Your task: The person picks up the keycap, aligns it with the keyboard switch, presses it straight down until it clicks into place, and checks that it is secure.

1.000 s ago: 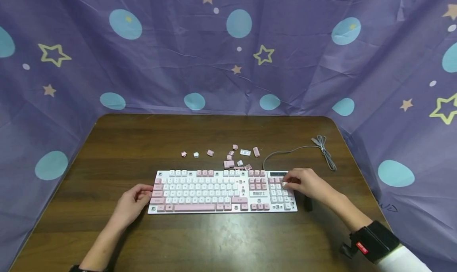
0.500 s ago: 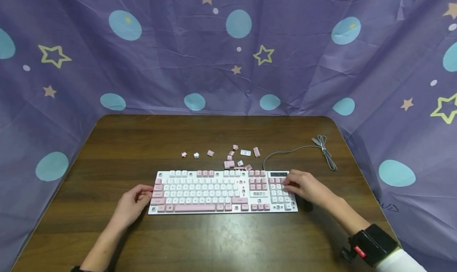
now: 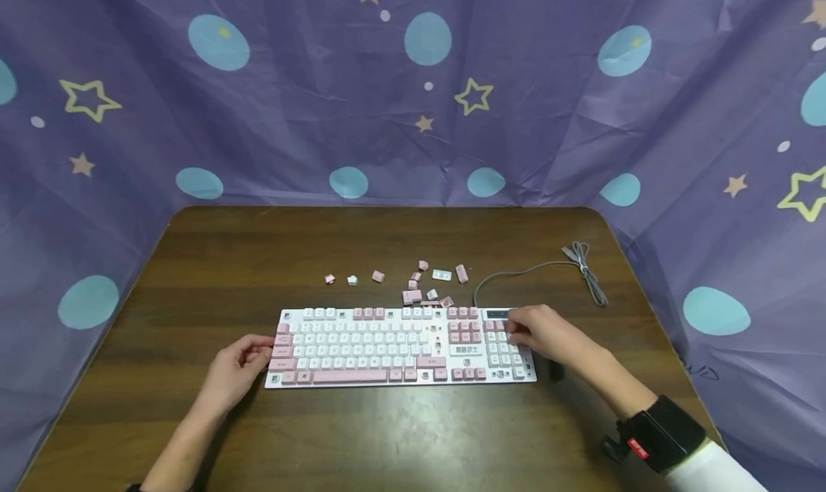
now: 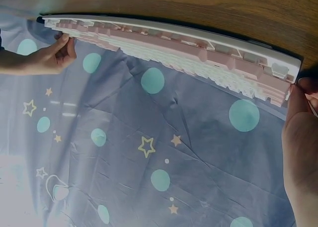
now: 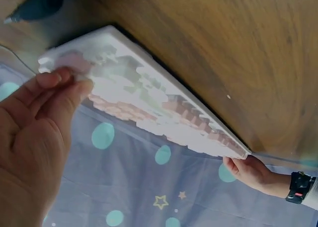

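A white and pink keyboard [image 3: 369,376] lies flat on the table, with several keycaps off and bare switches showing. At its left end my left hand [image 3: 235,370] pinches the edge between thumb and fingers; the left wrist view shows this thumb [image 4: 297,105] against the corner. My right hand [image 3: 548,332] is over the number pad at the upper right, thumb and fingertips brought together. In the right wrist view that hand [image 5: 44,117] pinches a small keycap at the pad, mostly hidden by the fingertips.
Several loose pink and white keycaps [image 3: 411,297] lie behind the keyboard. A grey cable [image 3: 529,270] runs to a tied bundle at the back right. A dark object [image 5: 37,3] lies beside the keyboard's right end. A patterned curtain [image 3: 310,119] surrounds the table.
The white keycap seen at my right fingertips a second ago is now hidden behind them. The right wrist has shifted slightly left. My left hand stays at the keyboard's edge.
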Motion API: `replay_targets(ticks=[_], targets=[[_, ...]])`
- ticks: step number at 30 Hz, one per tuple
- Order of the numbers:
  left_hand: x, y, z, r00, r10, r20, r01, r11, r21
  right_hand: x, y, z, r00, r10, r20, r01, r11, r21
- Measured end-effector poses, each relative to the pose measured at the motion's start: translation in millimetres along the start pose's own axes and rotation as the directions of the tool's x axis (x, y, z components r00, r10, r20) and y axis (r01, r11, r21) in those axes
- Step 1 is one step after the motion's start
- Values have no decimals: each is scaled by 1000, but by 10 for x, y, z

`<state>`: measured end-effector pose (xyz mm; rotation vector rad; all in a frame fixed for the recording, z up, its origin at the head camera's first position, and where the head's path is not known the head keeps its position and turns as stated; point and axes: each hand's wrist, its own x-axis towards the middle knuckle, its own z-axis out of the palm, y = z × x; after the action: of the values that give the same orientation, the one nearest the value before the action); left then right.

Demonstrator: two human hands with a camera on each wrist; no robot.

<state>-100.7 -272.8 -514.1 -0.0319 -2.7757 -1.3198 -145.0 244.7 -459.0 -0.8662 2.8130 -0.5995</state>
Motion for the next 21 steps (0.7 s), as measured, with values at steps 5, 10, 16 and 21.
replay_targets(ticks=[5, 10, 16, 21], targets=[[-40, 6, -12, 1000, -20, 14, 20, 999, 32, 22, -85, -2, 995, 82, 61, -80, 996, -31], [-41, 2, -9, 1000, -23, 13, 22, 999, 35, 37, -141, 16, 996, 79, 48, -74, 992, -105], [-23, 8, -20, 999, -32, 19, 32, 999, 28, 52, -160, 1, 996, 64, 58, -57, 991, -123], [1, 19, -36, 999, -27, 19, 26, 999, 37, 90, -185, -21, 991, 90, 96, -78, 989, -127]])
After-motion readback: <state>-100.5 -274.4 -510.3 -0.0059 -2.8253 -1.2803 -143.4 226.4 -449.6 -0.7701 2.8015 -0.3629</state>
